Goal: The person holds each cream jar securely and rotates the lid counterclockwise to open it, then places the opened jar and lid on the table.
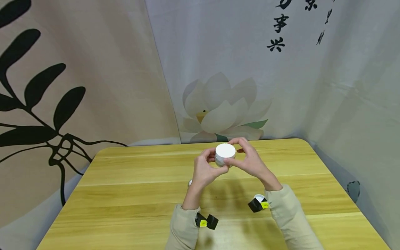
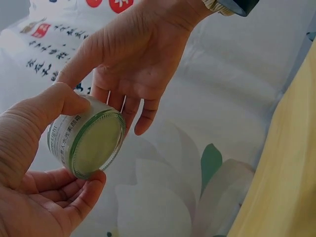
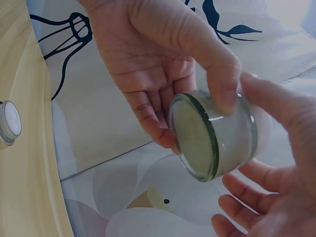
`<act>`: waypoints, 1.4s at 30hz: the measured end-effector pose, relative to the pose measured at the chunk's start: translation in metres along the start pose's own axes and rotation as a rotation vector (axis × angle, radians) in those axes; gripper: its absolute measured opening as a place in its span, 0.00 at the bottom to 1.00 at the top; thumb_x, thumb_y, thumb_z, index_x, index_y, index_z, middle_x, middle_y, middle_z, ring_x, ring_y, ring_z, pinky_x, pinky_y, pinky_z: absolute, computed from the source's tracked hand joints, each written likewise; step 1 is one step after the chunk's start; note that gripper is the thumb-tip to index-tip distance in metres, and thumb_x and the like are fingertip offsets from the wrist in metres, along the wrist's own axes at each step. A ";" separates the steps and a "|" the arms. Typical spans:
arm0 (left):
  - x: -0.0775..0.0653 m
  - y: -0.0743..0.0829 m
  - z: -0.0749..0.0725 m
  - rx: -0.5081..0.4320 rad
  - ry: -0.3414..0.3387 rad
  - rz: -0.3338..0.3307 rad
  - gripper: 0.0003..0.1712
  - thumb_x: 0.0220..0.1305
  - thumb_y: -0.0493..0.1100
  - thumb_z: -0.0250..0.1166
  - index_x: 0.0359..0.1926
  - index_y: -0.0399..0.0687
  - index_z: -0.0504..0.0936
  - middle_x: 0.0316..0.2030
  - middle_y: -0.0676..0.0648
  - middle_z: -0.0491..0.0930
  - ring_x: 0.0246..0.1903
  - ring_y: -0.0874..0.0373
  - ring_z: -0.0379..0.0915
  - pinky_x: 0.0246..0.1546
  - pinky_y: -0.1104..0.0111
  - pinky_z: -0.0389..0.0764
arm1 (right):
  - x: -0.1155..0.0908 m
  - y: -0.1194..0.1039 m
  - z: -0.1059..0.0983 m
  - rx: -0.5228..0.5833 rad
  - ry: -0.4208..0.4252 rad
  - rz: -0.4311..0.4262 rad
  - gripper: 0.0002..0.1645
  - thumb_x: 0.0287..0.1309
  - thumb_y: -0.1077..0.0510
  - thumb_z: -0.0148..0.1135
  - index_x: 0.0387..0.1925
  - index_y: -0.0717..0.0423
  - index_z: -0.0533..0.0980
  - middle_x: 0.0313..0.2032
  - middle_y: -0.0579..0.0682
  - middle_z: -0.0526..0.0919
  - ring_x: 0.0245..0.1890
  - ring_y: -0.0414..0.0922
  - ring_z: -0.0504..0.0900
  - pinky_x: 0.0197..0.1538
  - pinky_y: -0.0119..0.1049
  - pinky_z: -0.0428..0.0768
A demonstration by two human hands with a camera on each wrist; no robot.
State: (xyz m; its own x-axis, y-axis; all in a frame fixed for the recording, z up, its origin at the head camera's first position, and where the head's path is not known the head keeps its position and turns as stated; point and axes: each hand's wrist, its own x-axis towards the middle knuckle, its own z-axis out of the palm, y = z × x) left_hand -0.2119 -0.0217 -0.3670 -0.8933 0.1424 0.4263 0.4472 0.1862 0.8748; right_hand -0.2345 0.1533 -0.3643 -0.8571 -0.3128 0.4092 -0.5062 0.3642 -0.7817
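Note:
A small round glass jar (image 2: 98, 140) with a pale green base and printed side is held above the table, tilted in the wrist views. Its white lid (image 1: 225, 150) faces up in the head view. My left hand (image 1: 204, 170) grips the jar body, thumb on one side and fingers (image 2: 89, 197) on the other. From the other side, my right hand (image 1: 250, 161) has its thumb and forefinger around the lid end. The lid is mostly hidden in the left wrist view; its pale edge shows beyond the glass jar (image 3: 229, 140) in the right wrist view.
A wooden table (image 1: 125, 194) lies below the hands. On it stands another small white-topped container (image 3: 10, 121), mostly hidden behind my left wrist in the head view. Printed cloth (image 1: 218, 52) hangs behind the table. Black camera blocks (image 1: 212, 222) sit at both wrists.

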 end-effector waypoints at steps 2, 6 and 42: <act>-0.002 0.009 -0.002 0.003 -0.003 -0.003 0.25 0.42 0.29 0.70 0.45 0.24 0.76 0.38 0.33 0.78 0.36 0.42 0.75 0.41 0.51 0.77 | 0.000 0.000 -0.001 -0.003 -0.010 0.000 0.25 0.49 0.60 0.70 0.50 0.57 0.74 0.52 0.54 0.72 0.53 0.49 0.68 0.50 0.50 0.68; -0.003 0.015 -0.003 0.004 0.002 -0.002 0.24 0.43 0.29 0.70 0.45 0.23 0.76 0.38 0.33 0.78 0.36 0.42 0.75 0.41 0.50 0.77 | -0.001 0.001 -0.003 -0.005 -0.048 -0.019 0.26 0.52 0.60 0.67 0.55 0.55 0.74 0.54 0.54 0.71 0.53 0.49 0.69 0.50 0.48 0.68; -0.003 0.015 -0.004 -0.016 -0.006 -0.011 0.24 0.43 0.29 0.70 0.44 0.23 0.76 0.38 0.32 0.78 0.37 0.40 0.75 0.41 0.48 0.76 | 0.001 0.001 0.000 -0.019 -0.018 0.016 0.25 0.49 0.58 0.71 0.50 0.56 0.75 0.52 0.53 0.73 0.52 0.48 0.68 0.50 0.47 0.67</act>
State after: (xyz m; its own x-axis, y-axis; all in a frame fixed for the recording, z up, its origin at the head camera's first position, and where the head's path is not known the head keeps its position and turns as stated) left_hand -0.2029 -0.0228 -0.3543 -0.8980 0.1463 0.4151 0.4363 0.1721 0.8832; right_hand -0.2357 0.1529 -0.3647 -0.8634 -0.3226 0.3878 -0.4941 0.3856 -0.7792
